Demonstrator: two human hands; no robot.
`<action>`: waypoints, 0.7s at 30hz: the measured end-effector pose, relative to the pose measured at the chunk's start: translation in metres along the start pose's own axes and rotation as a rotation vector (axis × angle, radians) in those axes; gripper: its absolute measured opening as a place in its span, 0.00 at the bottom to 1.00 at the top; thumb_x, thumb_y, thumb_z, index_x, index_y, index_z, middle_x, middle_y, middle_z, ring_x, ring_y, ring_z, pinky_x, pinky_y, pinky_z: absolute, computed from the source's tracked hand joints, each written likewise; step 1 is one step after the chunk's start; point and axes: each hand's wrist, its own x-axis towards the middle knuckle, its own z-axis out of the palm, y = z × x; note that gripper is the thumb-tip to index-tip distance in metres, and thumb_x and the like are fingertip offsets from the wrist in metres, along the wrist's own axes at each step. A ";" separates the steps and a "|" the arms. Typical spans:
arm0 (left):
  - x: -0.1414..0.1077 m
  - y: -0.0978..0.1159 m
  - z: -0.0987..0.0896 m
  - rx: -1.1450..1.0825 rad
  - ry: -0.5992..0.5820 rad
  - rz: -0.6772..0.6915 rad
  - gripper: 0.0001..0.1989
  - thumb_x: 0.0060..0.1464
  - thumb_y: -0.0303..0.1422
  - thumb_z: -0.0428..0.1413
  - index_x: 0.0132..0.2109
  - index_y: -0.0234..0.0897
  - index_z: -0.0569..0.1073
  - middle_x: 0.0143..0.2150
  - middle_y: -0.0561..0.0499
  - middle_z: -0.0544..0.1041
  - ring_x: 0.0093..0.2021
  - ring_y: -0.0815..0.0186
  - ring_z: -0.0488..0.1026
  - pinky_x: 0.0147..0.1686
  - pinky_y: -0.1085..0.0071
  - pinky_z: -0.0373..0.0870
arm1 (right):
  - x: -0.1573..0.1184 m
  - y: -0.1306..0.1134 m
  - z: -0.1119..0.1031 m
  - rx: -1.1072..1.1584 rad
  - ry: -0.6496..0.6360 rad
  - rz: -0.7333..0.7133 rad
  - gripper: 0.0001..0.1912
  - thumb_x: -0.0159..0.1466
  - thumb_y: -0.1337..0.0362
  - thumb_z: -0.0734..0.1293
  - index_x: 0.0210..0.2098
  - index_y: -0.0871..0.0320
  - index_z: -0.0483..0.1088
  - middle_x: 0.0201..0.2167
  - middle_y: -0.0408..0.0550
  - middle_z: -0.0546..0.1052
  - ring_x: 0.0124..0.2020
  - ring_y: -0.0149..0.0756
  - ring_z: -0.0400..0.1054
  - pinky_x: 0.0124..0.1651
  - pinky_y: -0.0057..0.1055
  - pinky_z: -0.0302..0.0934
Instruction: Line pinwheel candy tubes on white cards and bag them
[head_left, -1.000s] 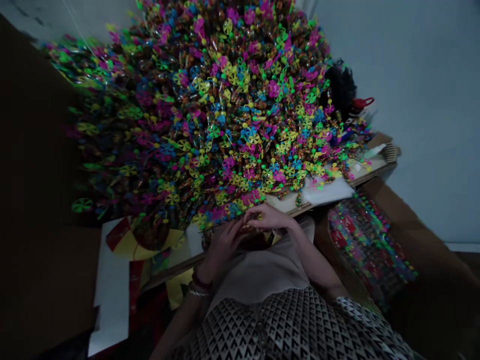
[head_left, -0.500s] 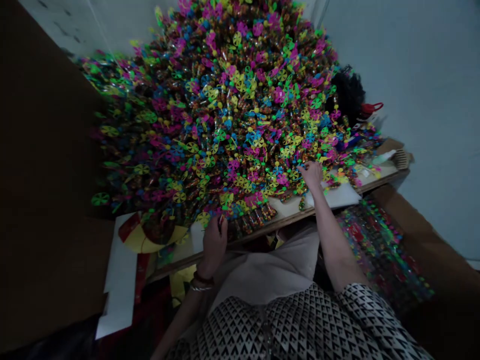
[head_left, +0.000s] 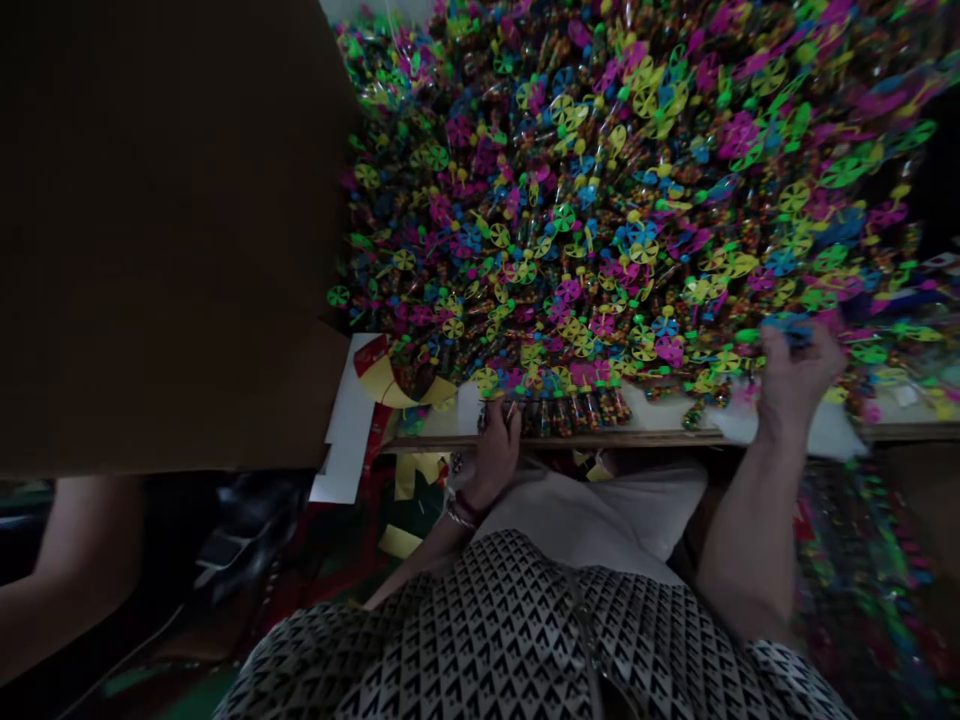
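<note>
A large heap of clear candy-filled tubes (head_left: 525, 290) with green, yellow, pink and blue pinwheel tops covers the table. At the front edge, several tubes stand side by side in a neat row (head_left: 581, 412). My left hand (head_left: 496, 450) is closed at the row's left end, thumb and fingers around a tube that shows only partly. Farther right, at the heap's front, my right hand (head_left: 801, 375) pinches a blue pinwheel top (head_left: 787, 325). The tube below it is hidden by my hand, and motion blurs this area.
A tall cardboard box (head_left: 165, 240) blocks the left side. Beside it lie a white board (head_left: 346, 450) and a curved yellow-and-red card (head_left: 401, 385). Another person's arm (head_left: 94, 560) shows at lower left. Packed colourful goods (head_left: 862, 560) sit below the table at right.
The view has swung left, bringing more of the box and another person's arm into sight. My right hand has moved right along the heap; my left hand stays by the row.
</note>
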 end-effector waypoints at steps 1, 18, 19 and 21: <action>0.003 -0.003 0.000 -0.041 0.015 -0.020 0.20 0.65 0.40 0.44 0.59 0.36 0.59 0.50 0.41 0.72 0.49 0.60 0.72 0.49 0.63 0.68 | -0.016 -0.017 -0.001 0.180 -0.148 0.034 0.19 0.63 0.52 0.61 0.41 0.61 0.71 0.32 0.52 0.76 0.29 0.32 0.68 0.33 0.31 0.63; 0.019 -0.016 0.008 -0.140 -0.010 -0.119 0.30 0.43 0.35 0.66 0.51 0.37 0.63 0.49 0.45 0.73 0.53 0.54 0.70 0.52 0.58 0.66 | -0.089 -0.152 0.160 0.134 -1.527 -0.425 0.12 0.57 0.67 0.67 0.40 0.60 0.74 0.35 0.47 0.78 0.38 0.37 0.69 0.42 0.28 0.61; 0.019 -0.017 0.010 -0.127 -0.008 -0.125 0.30 0.43 0.35 0.66 0.51 0.37 0.63 0.49 0.45 0.73 0.52 0.54 0.70 0.52 0.58 0.66 | -0.091 -0.151 0.161 0.121 -1.514 -0.452 0.12 0.57 0.68 0.67 0.41 0.60 0.73 0.36 0.48 0.78 0.40 0.38 0.69 0.44 0.29 0.61; 0.019 -0.016 0.014 -0.103 0.000 -0.139 0.29 0.43 0.36 0.66 0.51 0.37 0.63 0.48 0.45 0.73 0.51 0.54 0.70 0.51 0.58 0.66 | -0.097 -0.149 0.163 0.090 -1.473 -0.493 0.13 0.57 0.69 0.67 0.42 0.60 0.73 0.40 0.50 0.77 0.43 0.39 0.69 0.47 0.30 0.61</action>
